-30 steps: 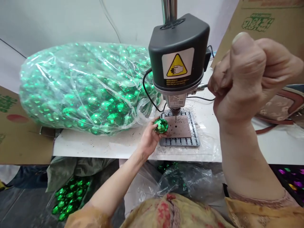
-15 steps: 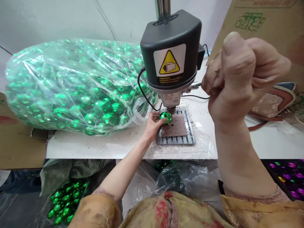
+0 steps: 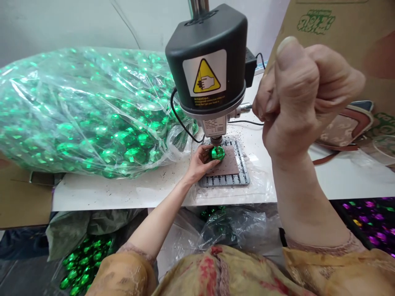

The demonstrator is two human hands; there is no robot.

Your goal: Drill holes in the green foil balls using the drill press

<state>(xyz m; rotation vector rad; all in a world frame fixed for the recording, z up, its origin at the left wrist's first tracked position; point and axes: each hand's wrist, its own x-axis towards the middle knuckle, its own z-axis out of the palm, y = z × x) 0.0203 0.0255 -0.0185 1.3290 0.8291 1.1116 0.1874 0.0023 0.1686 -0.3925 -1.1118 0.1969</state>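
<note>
My left hand (image 3: 200,163) is closed on a green faceted ball (image 3: 217,153), holding it on the brown pad (image 3: 228,166) of the drill press table, right under the chuck. The black drill press head (image 3: 207,61) with a yellow warning label stands over it. My right hand (image 3: 300,98) is a fist wrapped round the press's feed lever (image 3: 245,108), raised close to the camera at the right of the machine.
A big clear bag of green balls (image 3: 83,115) fills the white table's left side. Cardboard (image 3: 333,45) leans at the back right. Below the table lie more green balls (image 3: 80,263), a plastic bag (image 3: 234,226) and purple pieces (image 3: 370,218).
My left hand has slid the green ball from the pad's left edge to right beneath the drill chuck. My right fist stays on the lever.
</note>
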